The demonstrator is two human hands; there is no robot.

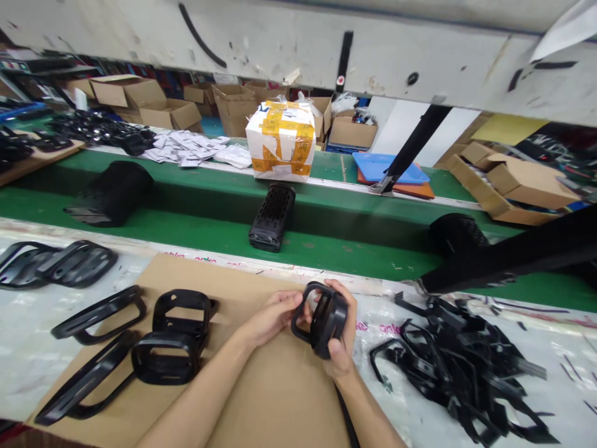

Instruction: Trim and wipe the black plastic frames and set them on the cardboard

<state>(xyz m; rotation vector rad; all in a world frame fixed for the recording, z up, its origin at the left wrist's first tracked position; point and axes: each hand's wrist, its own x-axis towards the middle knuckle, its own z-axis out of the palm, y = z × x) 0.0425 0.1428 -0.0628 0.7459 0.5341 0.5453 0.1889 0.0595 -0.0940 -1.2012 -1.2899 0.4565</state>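
Observation:
A black plastic frame-like part (329, 323) with a loop-shaped rim is held above the brown cardboard sheet (275, 398). My right hand (344, 330) wraps round its right side, the thumb pressed at its lower edge. With its fingertips, my left hand (280, 316) pinches the loop's left edge. On the cardboard to the left stand several similar black frames (165, 358). To the right lies a tangled heap of thin black plastic pieces (461, 367).
Beyond the bench runs a green conveyor belt (205, 224) with a black ribbed housing (273, 218) on it. A white box with yellow tape (281, 140) and a blue tray (390, 168) stand behind. A black post (513, 249) slants in from the right.

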